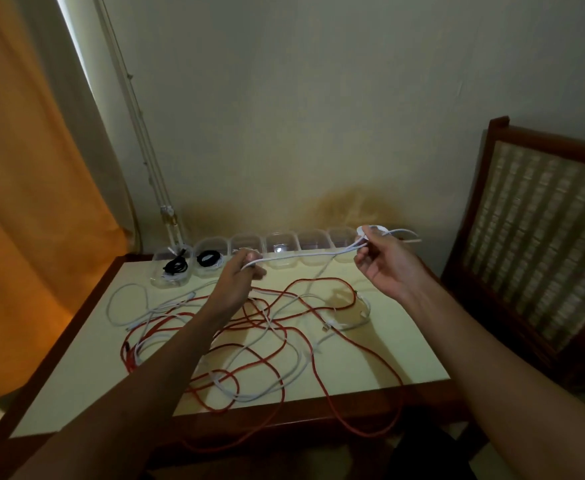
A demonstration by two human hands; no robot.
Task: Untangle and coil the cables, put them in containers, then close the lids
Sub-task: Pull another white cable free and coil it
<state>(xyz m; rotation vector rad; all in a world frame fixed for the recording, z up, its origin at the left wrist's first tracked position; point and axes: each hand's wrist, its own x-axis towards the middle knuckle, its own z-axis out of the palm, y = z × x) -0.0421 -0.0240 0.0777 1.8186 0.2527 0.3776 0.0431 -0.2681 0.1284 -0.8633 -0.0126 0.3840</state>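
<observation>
White cable [305, 255] is stretched taut above the worktop [370, 358] between both hands. Left hand [239, 277] pinches one end with curled fingers; right hand [384, 261] grips the other end, where small loops are gathered above the knuckles. Its remaining length trails down into the tangle of red cables [273, 344] and other white leads on the worktop. Along the back edge stands a row of clear containers [280, 249], lids open; the two leftmost hold black coils [208, 259]. Judgement: coiling is in hand. Advise feeding slack steadily from the left, keeping loops even, and lifting the trailing length clear of the red cables to avoid snags.
</observation>
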